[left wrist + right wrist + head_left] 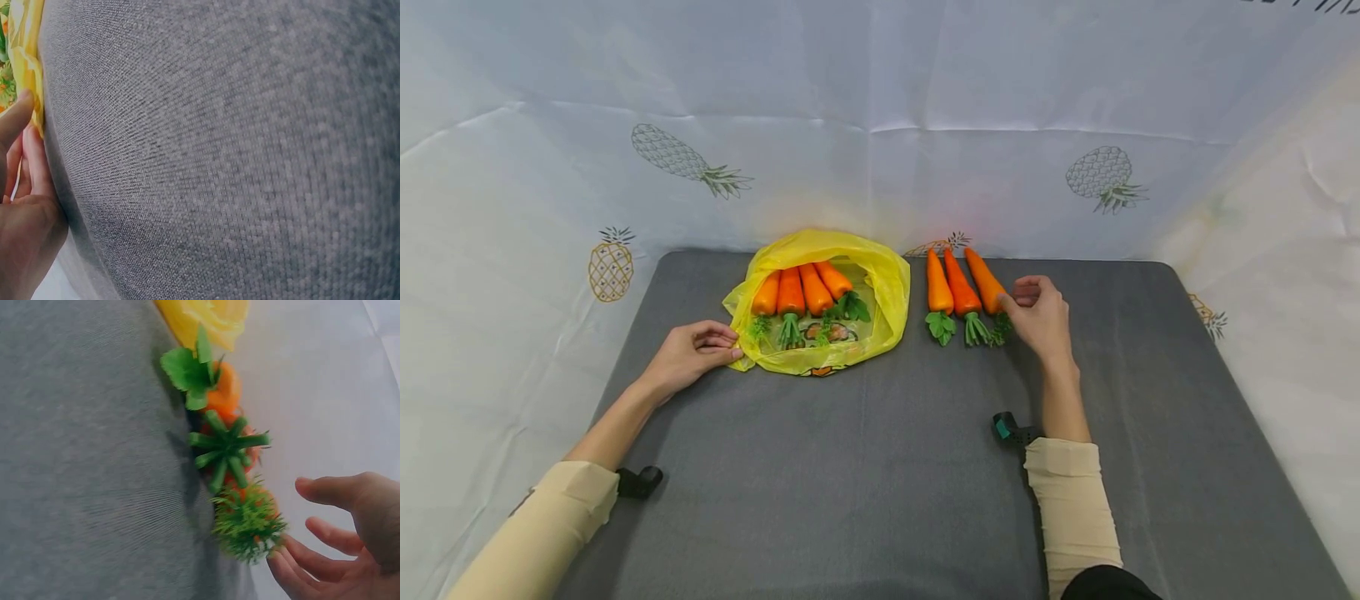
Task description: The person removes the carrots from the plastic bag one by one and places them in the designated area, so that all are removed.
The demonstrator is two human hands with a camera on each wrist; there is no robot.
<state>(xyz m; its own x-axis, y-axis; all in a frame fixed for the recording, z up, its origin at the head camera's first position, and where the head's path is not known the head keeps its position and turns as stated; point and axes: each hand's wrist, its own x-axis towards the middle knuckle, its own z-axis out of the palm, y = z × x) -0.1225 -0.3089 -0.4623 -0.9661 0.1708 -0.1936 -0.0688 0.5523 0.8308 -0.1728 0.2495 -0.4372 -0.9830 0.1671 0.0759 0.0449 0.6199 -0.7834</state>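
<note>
A yellow plastic bag (891, 300) lies with its mouth spread toward me, several orange carrots (791, 292) with green tops inside it. My left hand (691, 360) pinches the bag's left edge between thumb and fingers; the left wrist view shows the yellow film (28, 69) at the fingertips. Right of the bag, three carrots lie side by side: a left one (937, 286), a middle one (959, 283) and a right one (985, 279). Beside the right carrot is my right hand (1042, 318), thumb and fingers apart. In the right wrist view its fingers are close to the feathery green top (250, 522).
The carrots and bag are near the far edge of a grey cloth-covered table (850, 483). Behind it hangs a white sheet (910, 75) printed with pineapples. Each forearm wears a dark wrist device, such as the one on the right (1015, 430).
</note>
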